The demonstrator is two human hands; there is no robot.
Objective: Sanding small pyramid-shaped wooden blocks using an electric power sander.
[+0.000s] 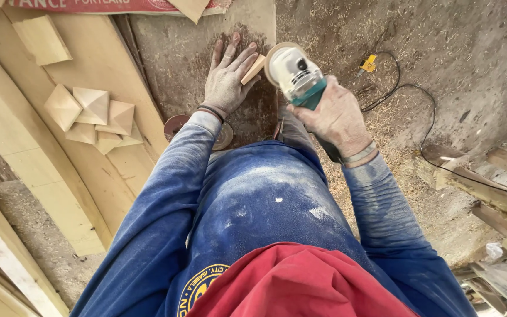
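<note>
Head view: left hand (225,76) pinned small pale wooden block (254,68) against dusty plywood board (177,53) near its right edge, steadying it for the white-and-teal angle grinder (296,75) that right hand (335,117) gripped closed around its body.

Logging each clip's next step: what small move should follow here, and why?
Probably press the grinder's disc lightly onto the small pale wooden block. The left hand pins that block to the dusty board, and the right hand holds the teal-and-grey angle grinder right beside it.
</note>
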